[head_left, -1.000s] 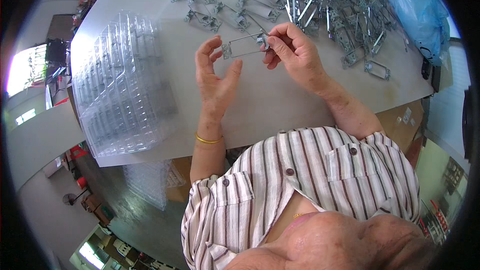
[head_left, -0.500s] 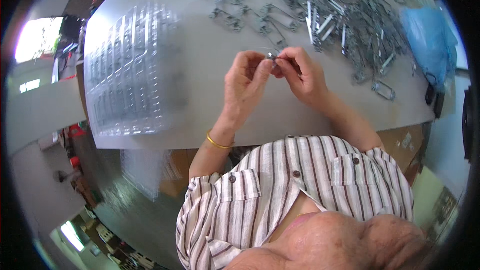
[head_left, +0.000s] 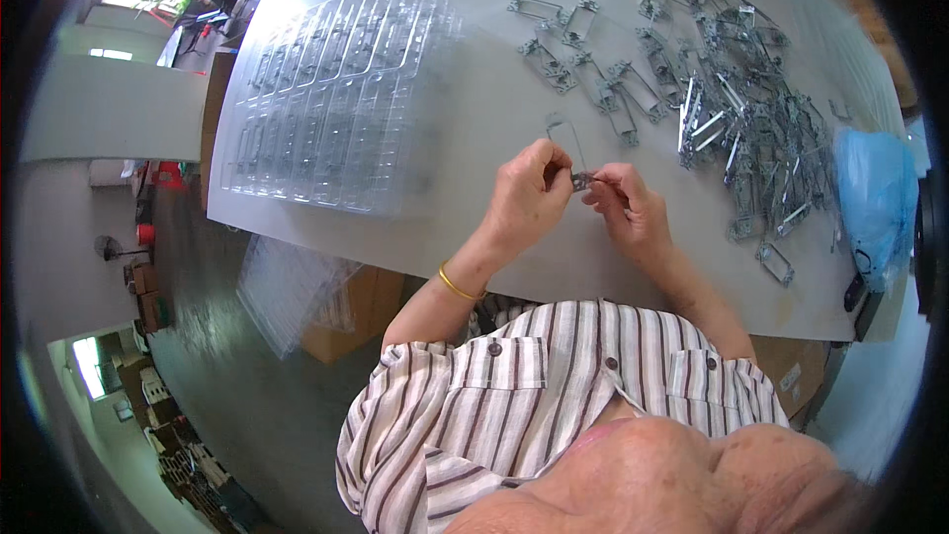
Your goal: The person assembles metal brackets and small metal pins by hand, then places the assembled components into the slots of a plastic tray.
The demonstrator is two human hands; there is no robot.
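My left hand [head_left: 532,188] pinches a small metal bracket with a thin wire [head_left: 581,181] between thumb and forefinger, just above the table's near part. The wire's long arm rises away from me to a bent end. From the other side, my right hand [head_left: 631,210] has its fingertips closed on the bracket's right end. Fingers cover much of the piece, so its exact shape is hard to see. Beyond my hands lie several loose metal wire-frame brackets [head_left: 593,89]. Farther right is a large heap of similar brackets [head_left: 766,109], some with white strips among them.
Clear plastic blister trays [head_left: 326,99] with metal parts in their compartments cover the left of the pale table [head_left: 465,227]. A blue plastic bag [head_left: 875,198] sits at the right edge. Below the table's left edge are more clear trays [head_left: 287,292] and a cardboard box [head_left: 361,316].
The view has shifted, so the table contents appear farther right. My hands are slightly farther apart, and the bracket with its long wire shows more plainly between them.
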